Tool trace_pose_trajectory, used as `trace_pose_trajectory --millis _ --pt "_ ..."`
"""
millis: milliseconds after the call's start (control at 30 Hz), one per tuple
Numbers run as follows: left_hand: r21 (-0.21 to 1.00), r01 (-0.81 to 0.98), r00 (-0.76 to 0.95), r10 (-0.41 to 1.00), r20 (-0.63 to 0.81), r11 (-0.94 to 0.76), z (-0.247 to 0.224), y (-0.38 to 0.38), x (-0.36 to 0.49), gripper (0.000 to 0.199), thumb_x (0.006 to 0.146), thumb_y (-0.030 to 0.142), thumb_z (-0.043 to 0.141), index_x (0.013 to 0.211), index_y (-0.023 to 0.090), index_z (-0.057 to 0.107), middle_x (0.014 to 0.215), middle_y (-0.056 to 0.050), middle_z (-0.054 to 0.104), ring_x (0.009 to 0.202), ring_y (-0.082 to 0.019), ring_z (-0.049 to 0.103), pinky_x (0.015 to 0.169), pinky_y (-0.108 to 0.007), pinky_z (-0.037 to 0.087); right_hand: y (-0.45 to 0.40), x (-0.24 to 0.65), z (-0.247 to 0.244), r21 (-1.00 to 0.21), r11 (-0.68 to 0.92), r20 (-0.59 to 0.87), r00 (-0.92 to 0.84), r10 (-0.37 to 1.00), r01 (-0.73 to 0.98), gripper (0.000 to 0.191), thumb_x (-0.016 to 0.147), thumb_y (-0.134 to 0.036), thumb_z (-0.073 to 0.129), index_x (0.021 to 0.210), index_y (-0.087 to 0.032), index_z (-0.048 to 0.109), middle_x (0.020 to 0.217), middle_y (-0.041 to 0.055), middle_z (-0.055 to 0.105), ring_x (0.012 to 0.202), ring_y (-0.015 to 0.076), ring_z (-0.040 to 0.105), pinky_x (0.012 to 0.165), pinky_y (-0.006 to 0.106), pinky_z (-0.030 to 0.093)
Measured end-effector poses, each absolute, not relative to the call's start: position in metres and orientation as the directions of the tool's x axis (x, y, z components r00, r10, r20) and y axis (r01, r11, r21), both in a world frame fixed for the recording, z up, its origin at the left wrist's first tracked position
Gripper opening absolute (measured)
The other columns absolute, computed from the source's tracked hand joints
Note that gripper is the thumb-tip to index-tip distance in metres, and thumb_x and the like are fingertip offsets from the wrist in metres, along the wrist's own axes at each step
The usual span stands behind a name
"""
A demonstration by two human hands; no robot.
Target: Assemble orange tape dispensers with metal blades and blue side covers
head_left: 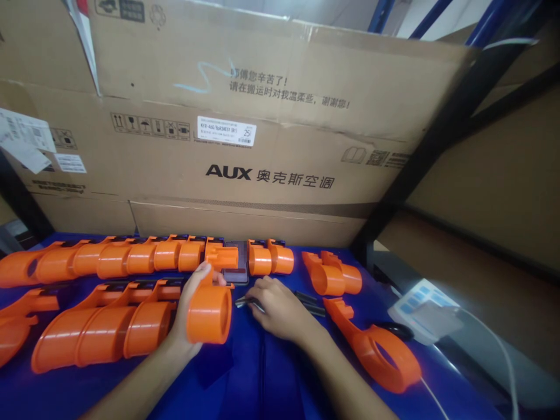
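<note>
My left hand (184, 309) is wrapped round an orange plastic ring-shaped part (205, 315), its round opening facing right and its narrow end up. My right hand (282, 309) rests low over the table just right of that part, fingers closed on a small tool with a shiny metal tip (241, 302). Most of the tool is hidden under the fingers, so its kind cannot be made out. Beside the right hand lie dark rod-like pieces (311, 304). A phone-like flat device (236, 274) lies behind both hands, partly covered by an orange part.
Several like orange parts stand in a back row (114, 258) and a front-left row (105, 329). More lie at right, including a single one (389, 359). A white-and-blue box (424, 309) with a cable sits on the blue table (350, 391). Large cartons (271, 146) stand behind.
</note>
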State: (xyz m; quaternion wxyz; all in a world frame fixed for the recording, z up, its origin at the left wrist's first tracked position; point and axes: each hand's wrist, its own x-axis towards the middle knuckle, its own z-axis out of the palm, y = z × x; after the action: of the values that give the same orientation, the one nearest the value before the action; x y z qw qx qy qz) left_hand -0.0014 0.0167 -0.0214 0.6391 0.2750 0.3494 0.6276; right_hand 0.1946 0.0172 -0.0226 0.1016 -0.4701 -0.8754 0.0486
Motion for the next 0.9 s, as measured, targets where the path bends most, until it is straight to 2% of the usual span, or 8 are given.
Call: trace_pose_trajectory --millis 200,367,567,633,733,833,900 --pt "0.783 -0.617 0.025 0.996 -0.088 0.085 -0.025 0.015 -0.002 0.036 0.081 0.047 0.072 0.069 0.014 0.067 0.059 0.002 0.062 0.048 -0.009 0.052 0.048 -0.018 0.044 0.020 0.192 -0.025 -0.190 0.560 0.190 -0.530 0.827 0.806 0.013 0.096 -0.020 0.056 0.095 -0.018 0.070 0.095 0.0085 0.070 0.088 0.0216 0.059 0.080 0.032 0.041" --pt "0.798 -0.594 0.053 0.995 -0.084 0.099 -0.028 0.017 -0.003 0.038 0.081 0.051 0.072 0.070 0.014 0.065 0.055 0.003 0.058 0.045 -0.008 0.050 0.044 -0.018 0.040 0.020 0.195 -0.023 -0.248 0.541 0.253 -0.485 0.837 0.803 0.010 0.094 -0.020 0.059 0.094 -0.019 0.069 0.092 0.0078 0.071 0.085 0.0215 0.061 0.078 0.031 0.042" --pt "0.828 -0.550 0.103 0.992 -0.067 0.113 -0.042 0.027 -0.003 0.032 0.074 0.045 0.080 0.079 0.019 0.060 0.064 0.004 0.065 0.048 -0.010 0.056 0.050 -0.021 0.046 0.021 0.205 -0.012 -0.363 0.507 0.340 -0.395 0.853 0.782 0.017 0.098 -0.025 0.056 0.090 -0.020 0.069 0.085 0.0051 0.072 0.075 0.0182 0.063 0.068 0.026 0.044" --pt "0.845 -0.525 0.111 0.993 -0.048 0.100 -0.045 0.028 -0.001 0.033 0.073 0.042 0.081 0.087 0.021 0.061 0.065 0.004 0.066 0.050 -0.012 0.059 0.053 -0.023 0.049 0.022 0.208 -0.010 -0.438 0.498 0.382 -0.347 0.857 0.748 0.021 0.100 -0.030 0.055 0.089 -0.020 0.070 0.083 0.0049 0.071 0.074 0.0181 0.062 0.067 0.027 0.044" --pt "0.867 -0.493 0.122 0.992 -0.017 0.076 -0.047 0.023 0.003 0.036 0.077 0.042 0.079 0.101 0.021 0.062 0.066 0.004 0.066 0.051 -0.013 0.059 0.053 -0.023 0.049 0.024 0.211 -0.008 -0.623 0.477 0.422 -0.248 0.872 0.620 0.024 0.098 -0.037 0.059 0.089 -0.019 0.072 0.078 0.0033 0.069 0.068 0.0172 0.058 0.063 0.027 0.043" --pt "0.886 -0.459 0.139 0.990 -0.002 0.066 -0.048 0.018 0.006 0.039 0.080 0.044 0.078 0.107 0.021 0.062 0.068 0.003 0.066 0.052 -0.013 0.058 0.053 -0.023 0.048 0.023 0.212 -0.006 -0.753 0.435 0.397 -0.186 0.899 0.493 0.025 0.096 -0.040 0.062 0.088 -0.018 0.073 0.075 0.0021 0.068 0.067 0.0171 0.057 0.062 0.027 0.043" --pt "0.897 -0.438 0.140 0.990 0.006 0.056 -0.048 0.016 0.006 0.039 0.081 0.045 0.077 0.107 0.021 0.061 0.070 0.003 0.066 0.054 -0.012 0.059 0.054 -0.023 0.048 0.022 0.213 -0.004 -0.804 0.414 0.375 -0.178 0.910 0.427 0.024 0.095 -0.040 0.065 0.092 -0.018 0.074 0.081 0.0030 0.070 0.072 0.0185 0.061 0.067 0.028 0.046"
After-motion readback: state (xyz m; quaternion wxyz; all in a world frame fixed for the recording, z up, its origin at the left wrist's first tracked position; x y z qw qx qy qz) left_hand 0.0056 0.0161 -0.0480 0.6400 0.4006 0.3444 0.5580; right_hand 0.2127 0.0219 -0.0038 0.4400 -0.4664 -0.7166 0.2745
